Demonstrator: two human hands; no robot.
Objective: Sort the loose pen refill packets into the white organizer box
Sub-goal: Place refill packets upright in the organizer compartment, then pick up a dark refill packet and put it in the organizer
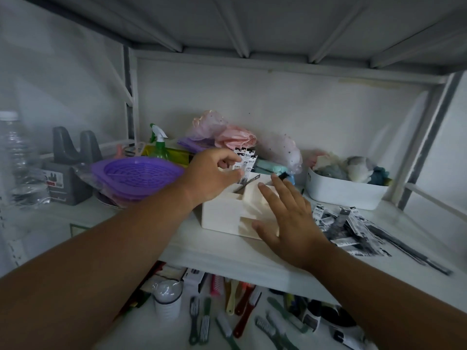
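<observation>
Left hand [212, 173] pinching refill packets [246, 161] above white organizer box [222, 215], right hand [288, 218] spread, on cluttered white shelf [202, 251].

Matt white organizer box [222, 218]; glossy printed refill packets [348, 228].

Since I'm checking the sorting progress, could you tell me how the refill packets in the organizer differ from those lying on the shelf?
The refill packets in the white organizer box stand upright in a back compartment, while the loose refill packets lie flat in a scattered pile to the right of the box. The left hand pinches the boxed ones; no hand touches the loose pile, and the right hand is open near the box. Both groups show black-and-white printed packaging.
</observation>
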